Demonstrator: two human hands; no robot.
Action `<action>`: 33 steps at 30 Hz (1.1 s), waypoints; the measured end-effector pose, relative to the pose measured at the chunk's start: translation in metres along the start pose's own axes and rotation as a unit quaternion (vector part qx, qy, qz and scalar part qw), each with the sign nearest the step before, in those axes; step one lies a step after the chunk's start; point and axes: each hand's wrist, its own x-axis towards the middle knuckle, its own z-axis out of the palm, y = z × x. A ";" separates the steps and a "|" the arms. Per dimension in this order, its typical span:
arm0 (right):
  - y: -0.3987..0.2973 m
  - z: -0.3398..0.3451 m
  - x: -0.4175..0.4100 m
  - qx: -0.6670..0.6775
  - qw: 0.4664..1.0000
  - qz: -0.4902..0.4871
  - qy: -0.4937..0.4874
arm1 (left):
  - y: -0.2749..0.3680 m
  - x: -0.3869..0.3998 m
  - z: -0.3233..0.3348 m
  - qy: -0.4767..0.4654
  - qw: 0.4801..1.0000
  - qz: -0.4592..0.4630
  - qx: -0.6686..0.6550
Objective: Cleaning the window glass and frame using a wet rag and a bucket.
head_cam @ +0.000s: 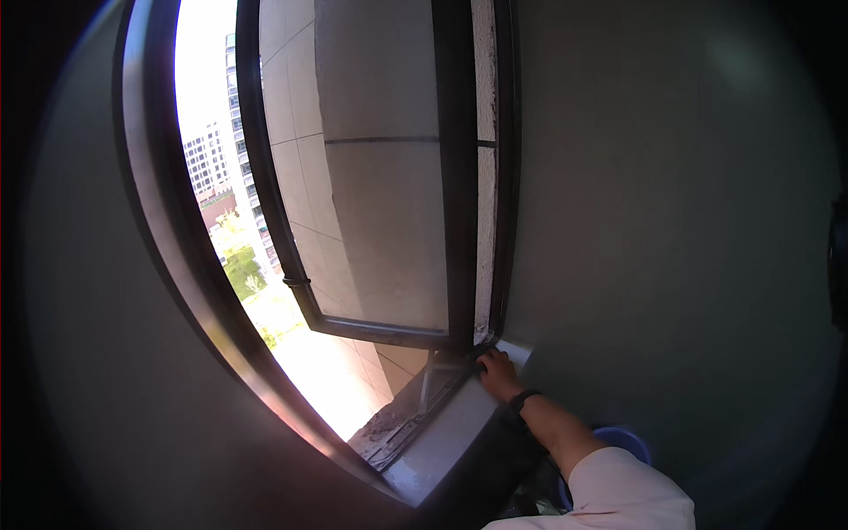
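My right hand (497, 371), with a dark band on its wrist, reaches to the lower right corner of the dark window frame (505, 265). Its fingers curl on something dark there, perhaps a cloth; I cannot tell what it is. Just left of the hand is the bottom hinge corner of the casement sash (460, 199), which stands swung outward with its glass pane (391, 232). A metal stay arm (426, 384) links the sash to the bottom track. Below the hand runs the white windowsill (457, 424). My left hand is out of view.
Gray walls (662, 199) flank the window. A blue bucket (623, 440) stands low behind my forearm, partly hidden by it. Dark material lies below the sill. Outside, tall buildings (209, 159) and greenery show far below through the open gap.
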 end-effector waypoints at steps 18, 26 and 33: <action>-0.168 -0.416 0.361 -0.126 0.869 -0.119 0.463 | -0.012 0.004 0.008 0.003 1.000 0.003 0.011; -0.133 -0.347 0.376 -0.131 0.883 -0.056 0.447 | -0.013 0.011 0.017 0.016 1.000 -0.013 0.009; -0.105 -0.268 0.280 -0.174 0.917 -0.086 0.349 | -0.017 0.010 0.023 0.030 0.999 -0.019 0.001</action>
